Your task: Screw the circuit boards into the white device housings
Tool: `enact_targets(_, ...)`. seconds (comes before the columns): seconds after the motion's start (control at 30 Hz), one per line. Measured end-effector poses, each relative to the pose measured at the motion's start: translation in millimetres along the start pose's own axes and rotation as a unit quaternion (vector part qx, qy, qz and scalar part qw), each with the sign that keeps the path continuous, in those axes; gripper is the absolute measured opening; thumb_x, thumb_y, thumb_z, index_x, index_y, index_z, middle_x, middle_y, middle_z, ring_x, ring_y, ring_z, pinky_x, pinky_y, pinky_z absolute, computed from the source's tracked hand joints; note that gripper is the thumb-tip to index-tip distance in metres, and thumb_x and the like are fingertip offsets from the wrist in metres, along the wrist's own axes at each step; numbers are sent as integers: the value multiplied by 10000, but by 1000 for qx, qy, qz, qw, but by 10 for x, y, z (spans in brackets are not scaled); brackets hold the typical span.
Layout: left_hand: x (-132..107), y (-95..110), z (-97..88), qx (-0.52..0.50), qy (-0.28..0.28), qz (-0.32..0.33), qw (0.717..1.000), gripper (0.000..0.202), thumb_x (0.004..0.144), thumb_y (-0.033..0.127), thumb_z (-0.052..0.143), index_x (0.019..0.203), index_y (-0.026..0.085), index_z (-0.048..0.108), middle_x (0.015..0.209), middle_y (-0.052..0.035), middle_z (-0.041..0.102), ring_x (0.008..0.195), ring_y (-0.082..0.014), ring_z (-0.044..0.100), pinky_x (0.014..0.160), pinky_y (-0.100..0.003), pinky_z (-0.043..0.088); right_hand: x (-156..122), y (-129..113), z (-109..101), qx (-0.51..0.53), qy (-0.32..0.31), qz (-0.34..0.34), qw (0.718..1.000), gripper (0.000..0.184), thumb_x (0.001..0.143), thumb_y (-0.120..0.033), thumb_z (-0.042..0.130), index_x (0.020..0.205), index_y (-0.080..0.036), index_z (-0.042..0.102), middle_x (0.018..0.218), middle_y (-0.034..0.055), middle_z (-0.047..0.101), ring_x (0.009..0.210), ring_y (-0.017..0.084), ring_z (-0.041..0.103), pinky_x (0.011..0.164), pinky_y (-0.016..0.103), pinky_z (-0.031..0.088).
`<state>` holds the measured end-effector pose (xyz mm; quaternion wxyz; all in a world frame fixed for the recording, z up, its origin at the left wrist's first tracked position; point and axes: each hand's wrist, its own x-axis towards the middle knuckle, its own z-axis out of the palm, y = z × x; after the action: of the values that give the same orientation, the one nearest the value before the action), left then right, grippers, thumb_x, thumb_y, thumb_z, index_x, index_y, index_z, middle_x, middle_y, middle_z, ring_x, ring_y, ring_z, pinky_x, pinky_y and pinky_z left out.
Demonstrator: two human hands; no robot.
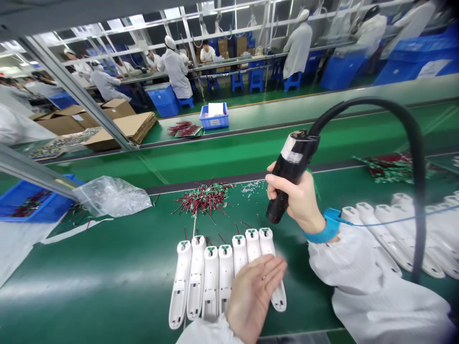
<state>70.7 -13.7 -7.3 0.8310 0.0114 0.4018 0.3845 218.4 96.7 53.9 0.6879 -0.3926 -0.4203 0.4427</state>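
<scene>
My right hand (297,200) grips a black electric screwdriver (290,167), bit down, above the green belt (107,286). Its thick black cable (418,157) arcs up and away to the right. A blue wrist strap (332,227) circles that wrist. My left hand (253,296) is open and lies flat over the right end of a row of white plastic housings (211,282), covering parts of several. Beyond them sits a heap of small green circuit boards with red and black wires (204,198). Tiny screws (251,188) are scattered beside the heap. More white housings (390,234) lie to the right.
A clear plastic bag (113,196) and a blue crate (36,200) lie at the left. Wired boards (394,167) lie at the right. Beyond the belt are cardboard boxes (71,119), a blue bin (214,117), and co-workers in white coats (175,69).
</scene>
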Motion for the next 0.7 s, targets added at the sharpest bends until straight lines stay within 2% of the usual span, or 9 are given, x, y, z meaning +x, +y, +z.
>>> enact_targets(0.2,9,-48,-32,6,14,6,1000,224,839,43,504,976,-23,669,1058,-257,718,1083,-321,668,1099,-423,411,1,22,13,7,-1,8,1000,237,692,-258,783,843,-168,624,514,-48,567,409,102,509,420,228,423)
enact_targets(0.43,4,-62,-29,6,17,12,1000,221,844,48,509,976,-11,675,1049,-242,726,1079,-319,670,1091,-427,423,-9,40,56,9,-31,25,999,226,675,-244,778,791,-162,602,501,-45,564,398,97,495,408,225,422)
enact_targets(0.7,3,-73,1,9,28,13,999,228,905,39,468,989,-9,674,1070,-241,720,1065,-300,680,1045,-395,475,-4,3,55,-3,-35,23,999,274,672,-273,792,856,-163,622,504,-47,563,413,98,496,420,232,425)
